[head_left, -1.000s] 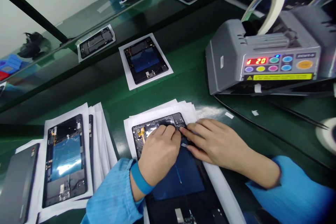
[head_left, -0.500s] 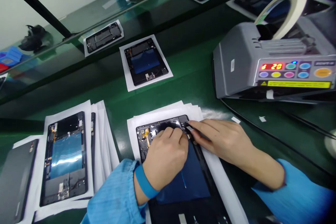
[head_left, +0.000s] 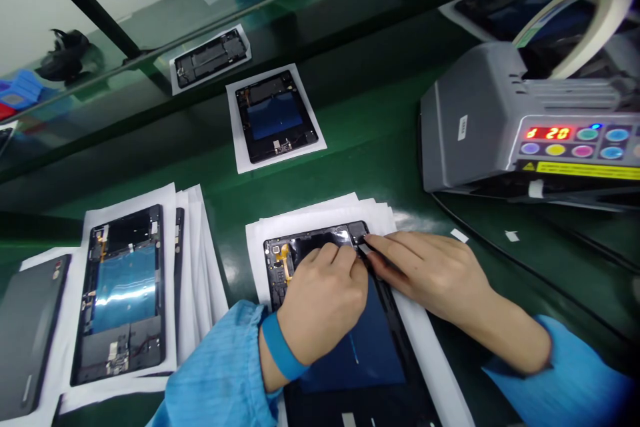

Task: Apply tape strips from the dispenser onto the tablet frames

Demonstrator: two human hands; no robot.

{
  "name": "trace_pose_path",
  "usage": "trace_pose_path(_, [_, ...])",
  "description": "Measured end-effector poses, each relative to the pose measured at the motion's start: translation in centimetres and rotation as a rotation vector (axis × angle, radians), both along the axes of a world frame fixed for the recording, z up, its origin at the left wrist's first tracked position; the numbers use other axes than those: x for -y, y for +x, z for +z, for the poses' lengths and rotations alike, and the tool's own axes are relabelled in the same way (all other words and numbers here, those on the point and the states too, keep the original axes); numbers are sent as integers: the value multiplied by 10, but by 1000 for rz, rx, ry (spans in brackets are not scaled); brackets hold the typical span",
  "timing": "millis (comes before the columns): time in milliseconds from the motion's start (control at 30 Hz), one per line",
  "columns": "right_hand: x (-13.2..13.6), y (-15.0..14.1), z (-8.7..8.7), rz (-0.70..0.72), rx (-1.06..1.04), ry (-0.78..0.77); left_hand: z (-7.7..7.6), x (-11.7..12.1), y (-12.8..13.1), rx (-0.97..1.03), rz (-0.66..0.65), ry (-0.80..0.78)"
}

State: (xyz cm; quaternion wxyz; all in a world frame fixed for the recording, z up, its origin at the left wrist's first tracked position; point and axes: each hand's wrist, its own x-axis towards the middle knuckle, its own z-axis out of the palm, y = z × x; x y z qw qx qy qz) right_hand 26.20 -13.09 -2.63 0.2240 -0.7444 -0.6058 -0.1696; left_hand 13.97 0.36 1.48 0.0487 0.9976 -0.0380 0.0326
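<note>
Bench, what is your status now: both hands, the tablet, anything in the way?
Left hand over opened tablet. Right hand at tablet's upper right edge, beside small pale strip. Tablet flat on paper; left hand hides part of it.

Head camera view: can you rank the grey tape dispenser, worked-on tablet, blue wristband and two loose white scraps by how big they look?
1. Grey tape dispenser and worked-on tablet: too close to rank, since both run out of the picture.
2. Blue wristband.
3. White scraps: much alike.
</note>
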Motion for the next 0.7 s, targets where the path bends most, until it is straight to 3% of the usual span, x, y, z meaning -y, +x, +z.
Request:
trace_pose_path(367, [-3,0,3,43,-72,-60,-2,0,0,22,4,1])
trace_pose_path(700, [-3,-13,9,28,56,-269,-1,-4,2,-39,-6,20])
